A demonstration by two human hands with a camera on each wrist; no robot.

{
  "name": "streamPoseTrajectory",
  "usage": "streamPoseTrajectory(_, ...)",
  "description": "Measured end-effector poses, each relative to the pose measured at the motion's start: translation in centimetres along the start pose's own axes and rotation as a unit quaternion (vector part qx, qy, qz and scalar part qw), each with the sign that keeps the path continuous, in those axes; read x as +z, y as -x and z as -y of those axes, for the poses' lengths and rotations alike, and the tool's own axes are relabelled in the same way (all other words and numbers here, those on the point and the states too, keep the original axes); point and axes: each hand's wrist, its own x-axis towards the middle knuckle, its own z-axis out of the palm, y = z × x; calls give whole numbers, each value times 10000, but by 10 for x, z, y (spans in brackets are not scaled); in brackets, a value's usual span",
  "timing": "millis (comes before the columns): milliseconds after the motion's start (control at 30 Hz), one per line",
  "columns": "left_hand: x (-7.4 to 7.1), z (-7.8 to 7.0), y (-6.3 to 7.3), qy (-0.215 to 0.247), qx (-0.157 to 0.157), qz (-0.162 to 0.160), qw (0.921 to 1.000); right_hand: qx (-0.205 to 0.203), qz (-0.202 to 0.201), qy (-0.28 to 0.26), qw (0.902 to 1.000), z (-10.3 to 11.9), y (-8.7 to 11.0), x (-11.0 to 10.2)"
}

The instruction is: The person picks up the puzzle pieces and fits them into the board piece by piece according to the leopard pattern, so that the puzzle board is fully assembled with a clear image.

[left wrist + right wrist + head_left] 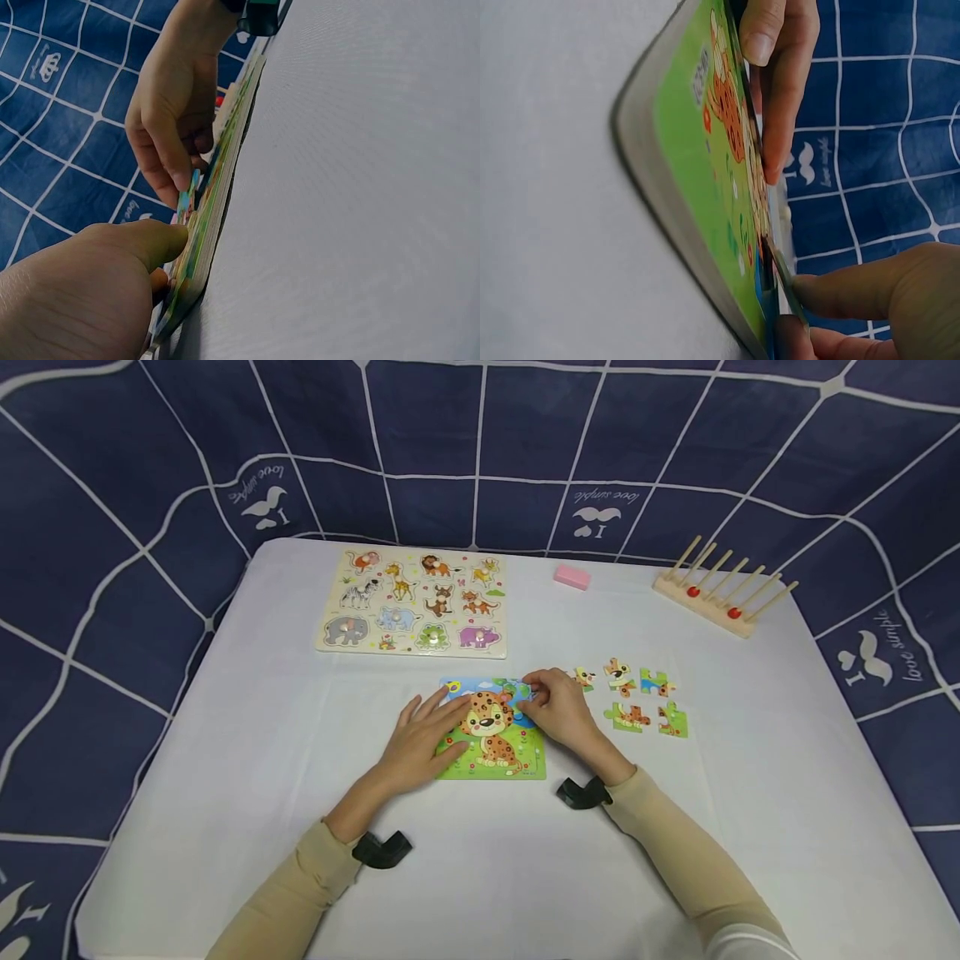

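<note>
A jigsaw board (468, 768) with a spotted leopard cub on green grass lies on the white table in front of me. My left hand (420, 745) rests on its left side, fingers spread over the picture. At the board's upper right corner my right hand (564, 708) pinches a puzzle piece (787, 289) between thumb and fingers. In the right wrist view that piece stands tilted at the board's surface; the left wrist view shows its blue edge (185, 199) under the fingertips. Loose puzzle pieces (630, 717) lie right of the right hand, one partly hidden behind it.
Behind the leopard board lies a wooden animal peg puzzle (412, 647). A pink block (572, 577) sits at the table's back. At the back right stands a wooden rack (705, 608) with upright sticks and two red beads. A dark blue checked cloth (540, 443) hangs behind the table.
</note>
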Motion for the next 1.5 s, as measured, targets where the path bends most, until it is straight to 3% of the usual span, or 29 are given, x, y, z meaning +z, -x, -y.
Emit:
streamPoseTrajectory(933, -1, 0, 1, -71, 11, -81, 9999, -225, -181, 375, 9989, 0, 3, 7)
streamPoseTrajectory(1500, -7, 8, 1, 559, -58, -378, 9977, -164, -107, 663, 9976, 0, 7, 6)
